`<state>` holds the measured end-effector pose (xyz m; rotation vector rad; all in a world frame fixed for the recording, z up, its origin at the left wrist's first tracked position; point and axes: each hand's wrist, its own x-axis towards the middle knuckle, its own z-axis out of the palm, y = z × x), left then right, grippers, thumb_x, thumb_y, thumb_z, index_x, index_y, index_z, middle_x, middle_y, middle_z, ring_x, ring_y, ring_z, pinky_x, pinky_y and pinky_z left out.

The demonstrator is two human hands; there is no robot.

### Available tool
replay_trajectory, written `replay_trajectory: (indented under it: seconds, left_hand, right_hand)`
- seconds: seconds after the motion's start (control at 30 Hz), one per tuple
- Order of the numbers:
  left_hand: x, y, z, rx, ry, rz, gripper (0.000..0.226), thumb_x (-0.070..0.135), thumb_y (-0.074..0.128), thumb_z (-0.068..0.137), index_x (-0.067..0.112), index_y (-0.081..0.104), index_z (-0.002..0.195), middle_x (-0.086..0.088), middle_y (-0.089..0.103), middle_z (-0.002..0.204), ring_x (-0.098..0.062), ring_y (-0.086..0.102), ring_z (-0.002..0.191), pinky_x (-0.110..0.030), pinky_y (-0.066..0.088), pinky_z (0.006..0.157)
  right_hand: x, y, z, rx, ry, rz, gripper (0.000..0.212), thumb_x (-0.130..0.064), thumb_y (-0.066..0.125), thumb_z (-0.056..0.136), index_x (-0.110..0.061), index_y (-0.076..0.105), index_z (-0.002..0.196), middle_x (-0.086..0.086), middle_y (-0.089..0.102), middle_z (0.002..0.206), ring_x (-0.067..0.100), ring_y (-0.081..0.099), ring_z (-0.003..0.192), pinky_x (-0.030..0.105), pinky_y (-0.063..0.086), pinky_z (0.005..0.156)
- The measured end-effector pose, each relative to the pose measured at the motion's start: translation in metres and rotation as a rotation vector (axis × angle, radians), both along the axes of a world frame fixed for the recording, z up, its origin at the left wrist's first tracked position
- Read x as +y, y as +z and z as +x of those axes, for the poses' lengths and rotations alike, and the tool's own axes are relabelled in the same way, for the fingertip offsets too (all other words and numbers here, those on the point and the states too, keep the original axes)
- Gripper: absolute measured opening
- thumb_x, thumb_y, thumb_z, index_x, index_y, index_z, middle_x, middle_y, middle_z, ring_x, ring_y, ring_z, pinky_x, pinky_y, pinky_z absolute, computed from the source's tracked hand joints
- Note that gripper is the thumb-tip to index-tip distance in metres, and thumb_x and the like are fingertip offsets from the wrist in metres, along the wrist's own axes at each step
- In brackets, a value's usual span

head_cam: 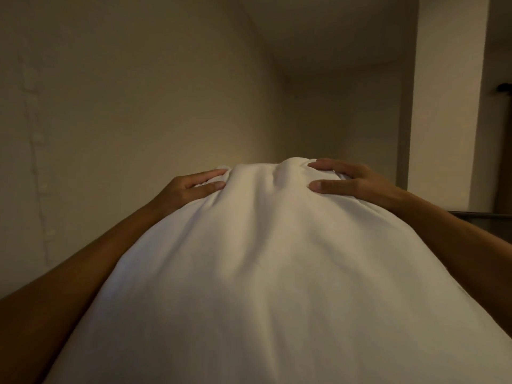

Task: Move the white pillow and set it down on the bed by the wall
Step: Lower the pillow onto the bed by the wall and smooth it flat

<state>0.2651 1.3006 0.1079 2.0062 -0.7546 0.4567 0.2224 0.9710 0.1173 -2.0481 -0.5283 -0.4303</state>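
A: Nearest us, the white pillow (263, 286) fills the lower view, raised in front of our chest. Why hold it at the far end?

B: Probably so we can carry its bulk level. Our left hand (191, 187) and right hand (349, 182) each clutch a far corner, fingers (327, 164) curled into the cloth.

A: The count?

B: One pillow, two hands. Beyond them stands the wall (138, 92); the bed is hidden from us.

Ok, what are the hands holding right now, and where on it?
The white pillow, gripped at its far end: left hand and right hand on its two corners.
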Motion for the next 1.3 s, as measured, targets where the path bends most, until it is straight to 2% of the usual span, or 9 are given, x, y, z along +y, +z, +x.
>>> replay_trajectory:
  seconds: [0.13,0.23,0.37,0.47,0.57,0.7,0.87,0.97,1.3]
  left_hand:
    - [-0.002,0.008,0.029,-0.016,-0.034,0.003,0.053,0.053,0.065,0.070,0.039,0.060,0.121,0.016,0.056,0.135,0.009,0.047,0.121,-0.009,0.034,0.094]
    - [-0.004,0.023,0.058,-0.035,-0.052,-0.004,0.047,0.048,0.064,0.075,0.039,0.060,0.121,0.016,0.055,0.135,0.009,0.049,0.118,-0.005,0.034,0.088]
    - [-0.004,0.042,0.105,-0.038,-0.098,-0.052,0.041,0.038,0.064,0.083,0.035,0.060,0.124,0.014,0.053,0.137,0.000,0.047,0.125,-0.010,0.034,0.090]
    - [-0.002,0.052,0.146,-0.040,-0.129,-0.053,0.045,0.040,0.066,0.081,0.035,0.060,0.126,0.012,0.051,0.141,-0.003,0.045,0.129,-0.018,0.032,0.098]
    - [-0.001,0.053,0.184,-0.047,-0.153,-0.036,0.048,0.040,0.066,0.081,0.034,0.058,0.128,0.012,0.049,0.143,-0.004,0.044,0.130,-0.021,0.032,0.100]
    - [-0.004,0.040,0.229,-0.024,-0.194,-0.028,0.045,0.036,0.066,0.082,0.034,0.058,0.127,0.010,0.049,0.141,-0.004,0.044,0.127,-0.021,0.032,0.103]
    - [-0.016,0.006,0.271,0.056,-0.248,-0.054,0.049,0.032,0.069,0.080,0.029,0.058,0.128,0.015,0.048,0.132,0.000,0.043,0.122,-0.007,0.033,0.086]
    - [-0.025,-0.017,0.294,0.104,-0.261,-0.045,0.050,0.032,0.069,0.080,0.027,0.058,0.129,0.012,0.049,0.134,-0.001,0.043,0.123,-0.014,0.031,0.094]
    - [-0.040,-0.080,0.346,0.255,-0.271,-0.036,0.049,0.033,0.071,0.079,0.027,0.060,0.126,0.004,0.050,0.142,-0.003,0.043,0.125,-0.019,0.029,0.099]
  right_hand:
    - [-0.001,0.010,0.016,-0.014,-0.051,-0.008,0.062,-0.054,0.074,0.058,-0.041,0.064,0.118,-0.016,0.056,0.129,0.011,0.059,0.110,0.034,0.049,0.093]
    - [0.000,0.024,0.032,-0.031,-0.102,0.000,0.063,-0.056,0.075,0.057,-0.042,0.065,0.117,-0.013,0.058,0.131,0.016,0.059,0.114,0.041,0.049,0.098]
    - [0.006,0.041,0.065,-0.071,-0.151,0.004,0.049,-0.040,0.072,0.077,-0.035,0.062,0.124,-0.011,0.054,0.134,0.019,0.057,0.114,0.034,0.049,0.093]
    - [0.011,0.046,0.094,-0.086,-0.214,0.026,0.050,-0.039,0.073,0.077,-0.034,0.061,0.125,-0.010,0.051,0.140,0.020,0.057,0.117,0.036,0.048,0.096]
    - [0.018,0.041,0.121,-0.092,-0.260,0.040,0.054,-0.039,0.074,0.076,-0.033,0.059,0.128,-0.011,0.050,0.140,0.018,0.056,0.117,0.026,0.048,0.087]
    - [0.027,0.021,0.150,-0.093,-0.309,0.072,0.052,-0.032,0.073,0.079,-0.029,0.058,0.129,-0.013,0.049,0.133,0.010,0.056,0.104,0.005,0.044,0.065]
    - [0.024,-0.015,0.185,-0.058,-0.386,0.095,0.053,-0.034,0.077,0.074,-0.033,0.062,0.125,-0.013,0.048,0.139,0.015,0.051,0.117,0.025,0.039,0.093]
    - [0.021,-0.038,0.205,-0.013,-0.411,0.126,0.053,-0.036,0.077,0.074,-0.033,0.061,0.125,-0.010,0.048,0.142,0.018,0.051,0.119,0.035,0.042,0.100]
    - [0.013,-0.096,0.247,0.106,-0.435,0.145,0.055,-0.031,0.074,0.078,-0.027,0.057,0.130,-0.006,0.044,0.145,0.018,0.049,0.119,0.031,0.042,0.092]
